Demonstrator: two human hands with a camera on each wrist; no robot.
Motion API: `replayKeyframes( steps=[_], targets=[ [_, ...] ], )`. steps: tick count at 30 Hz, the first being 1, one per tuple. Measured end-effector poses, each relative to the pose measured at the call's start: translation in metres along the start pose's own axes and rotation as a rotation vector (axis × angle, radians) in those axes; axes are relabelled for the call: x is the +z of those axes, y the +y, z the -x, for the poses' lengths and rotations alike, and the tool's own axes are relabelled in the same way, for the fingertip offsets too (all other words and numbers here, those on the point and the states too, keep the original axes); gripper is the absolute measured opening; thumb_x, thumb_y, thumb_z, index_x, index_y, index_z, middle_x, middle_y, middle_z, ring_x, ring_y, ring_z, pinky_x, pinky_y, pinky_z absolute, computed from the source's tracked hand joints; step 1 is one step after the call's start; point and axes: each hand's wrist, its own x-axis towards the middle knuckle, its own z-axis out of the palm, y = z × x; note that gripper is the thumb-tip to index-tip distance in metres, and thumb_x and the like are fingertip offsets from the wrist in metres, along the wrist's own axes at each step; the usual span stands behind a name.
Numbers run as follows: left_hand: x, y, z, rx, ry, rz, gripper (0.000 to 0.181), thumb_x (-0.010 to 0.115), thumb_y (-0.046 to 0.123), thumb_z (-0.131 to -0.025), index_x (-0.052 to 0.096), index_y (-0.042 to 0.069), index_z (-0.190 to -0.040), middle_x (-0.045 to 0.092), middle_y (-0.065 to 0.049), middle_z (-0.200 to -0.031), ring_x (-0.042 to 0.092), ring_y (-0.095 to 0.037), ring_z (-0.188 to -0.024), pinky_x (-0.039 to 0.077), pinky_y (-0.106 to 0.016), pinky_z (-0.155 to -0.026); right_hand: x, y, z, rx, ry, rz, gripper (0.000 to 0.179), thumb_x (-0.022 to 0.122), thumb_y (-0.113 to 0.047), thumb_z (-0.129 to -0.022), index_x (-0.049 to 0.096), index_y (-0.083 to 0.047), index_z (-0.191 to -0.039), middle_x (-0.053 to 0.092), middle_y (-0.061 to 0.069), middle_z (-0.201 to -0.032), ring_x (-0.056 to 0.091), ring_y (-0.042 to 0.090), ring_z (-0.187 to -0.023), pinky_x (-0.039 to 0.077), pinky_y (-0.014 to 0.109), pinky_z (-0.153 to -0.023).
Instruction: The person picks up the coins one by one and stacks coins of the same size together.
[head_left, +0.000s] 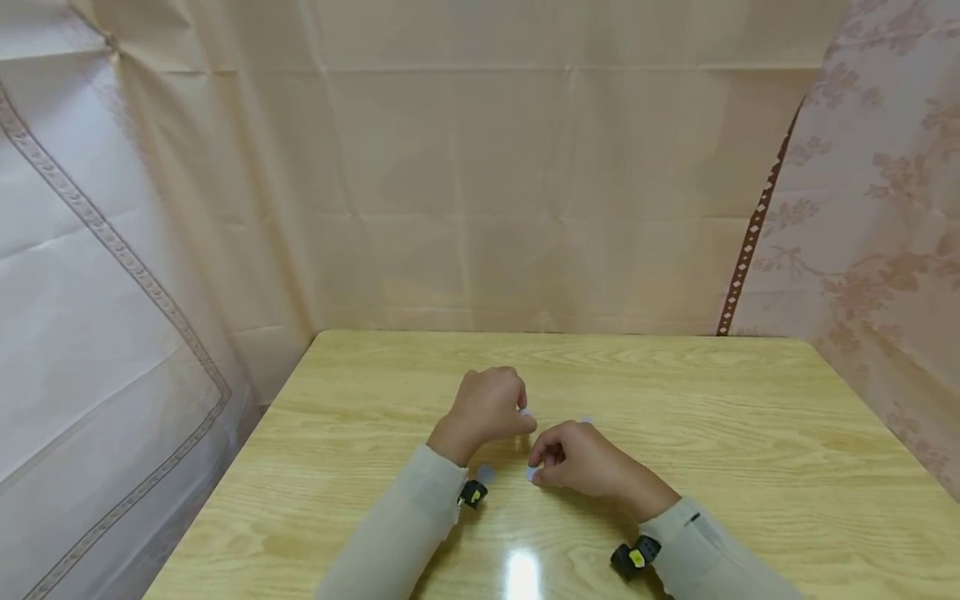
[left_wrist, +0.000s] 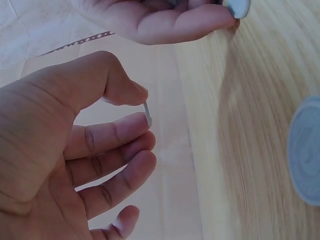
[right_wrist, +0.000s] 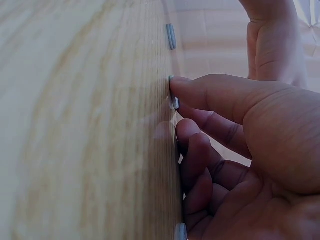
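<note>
My left hand (head_left: 487,408) is raised over the table and pinches a thin pale disc (left_wrist: 147,114) on edge between thumb and index finger; its other fingers are loosely bent. Lower and to the right, my right hand (head_left: 581,458) is down at the tabletop. Its thumb and index finger pinch a second pale disc (right_wrist: 174,101) close to the wood, while the remaining fingers curl beneath the palm. Another disc (head_left: 486,474), bluish grey, lies flat beside the left wrist, and a raised pattern shows on this disc (left_wrist: 306,150) in the left wrist view.
Just behind the right hand a further disc (head_left: 587,421) lies partly hidden. The wooden table (head_left: 300,467) reaches back to a beige curtain (head_left: 487,192), with patterned cloth hanging at both sides. Each sleeve cuff carries a small black camera (head_left: 636,557).
</note>
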Motion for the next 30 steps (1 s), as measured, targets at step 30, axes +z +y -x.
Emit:
replayKeyframes(
  steps=[30],
  targets=[
    [-0.003, 0.01, 0.031, 0.154, 0.01, -0.007, 0.019, 0.081, 0.046, -0.077, 0.078, 0.027, -0.076, 0.067, 0.015, -0.09, 0.05, -0.001, -0.064, 0.038, -0.032, -0.073, -0.002, -0.006, 0.003, -0.027, 0.007, -0.01, 0.008, 0.08, -0.016, -0.091, 0.073, -0.012, -0.094, 0.063, -0.004, -0.074, 0.051, 0.004, -0.063, 0.045, 0.022, -0.056]
  ],
)
